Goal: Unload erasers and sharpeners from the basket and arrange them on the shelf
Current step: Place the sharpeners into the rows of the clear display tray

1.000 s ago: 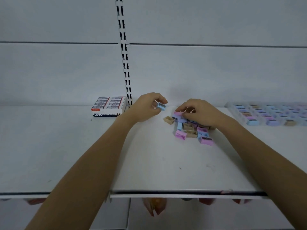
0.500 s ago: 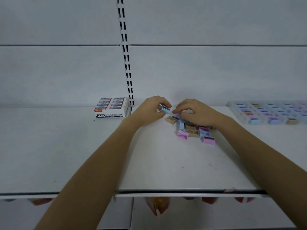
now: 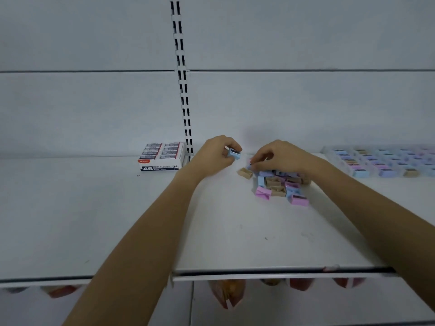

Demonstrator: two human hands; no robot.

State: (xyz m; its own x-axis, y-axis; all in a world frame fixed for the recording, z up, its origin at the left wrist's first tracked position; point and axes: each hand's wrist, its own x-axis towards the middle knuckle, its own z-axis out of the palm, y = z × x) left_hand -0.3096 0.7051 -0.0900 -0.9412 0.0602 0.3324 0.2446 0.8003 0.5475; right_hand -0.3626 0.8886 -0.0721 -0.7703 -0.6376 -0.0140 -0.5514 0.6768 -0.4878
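Note:
A loose pile of small sharpeners [image 3: 280, 187], pink, blue and tan, lies on the white shelf [image 3: 223, 231] right of centre. My left hand [image 3: 215, 156] pinches one blue sharpener [image 3: 234, 154] just above the shelf, left of the pile. My right hand [image 3: 280, 158] reaches into the far side of the pile with curled fingertips on a sharpener there; which piece it grips is hidden. A single tan sharpener [image 3: 244, 172] sits apart at the pile's left edge. The basket is out of view.
A box of 4B erasers [image 3: 162, 157] stands at the back left beside the slotted upright [image 3: 183, 90]. Rows of arranged sharpeners [image 3: 381, 161] fill the back right of the shelf. Coloured goods hang below the shelf's front edge [image 3: 259, 275].
My left hand has kept hold of the blue sharpener, with little movement. My right hand has kept working at the far side of the pile.

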